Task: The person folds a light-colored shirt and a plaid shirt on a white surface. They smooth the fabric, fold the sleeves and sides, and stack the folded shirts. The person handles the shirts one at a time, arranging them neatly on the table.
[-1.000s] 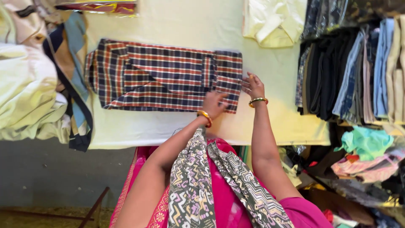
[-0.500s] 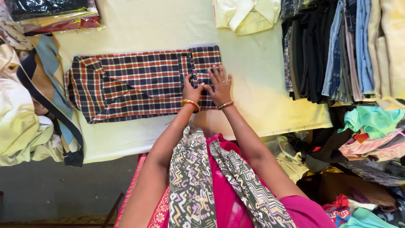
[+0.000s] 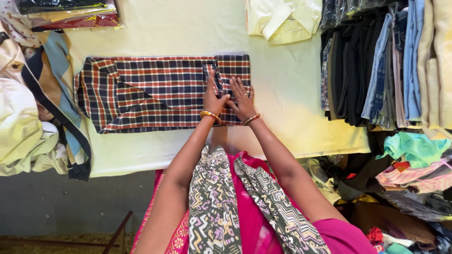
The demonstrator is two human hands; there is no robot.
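Note:
A folded plaid shirt [image 3: 150, 91] in navy, red and white lies flat on a pale yellow table [image 3: 292, 117]. My left hand [image 3: 213, 97] presses on the shirt's right end, fingers spread, a gold bangle at the wrist. My right hand [image 3: 241, 99] lies flat right beside it, also on the shirt's right end, with a bangle at the wrist. Both hands touch each other and hold nothing.
A cream folded shirt [image 3: 282, 19] lies at the table's far edge. Hanging dark and blue garments [image 3: 376, 66] fill the right side. Loose cloth [image 3: 33, 117] piles at the left. Wrapped packets [image 3: 66, 11] sit top left. Mixed clothes [image 3: 414, 160] lie lower right.
My right hand has come in from the shirt's right edge to lie next to my left hand. Both hands now press flat on the shirt's right end.

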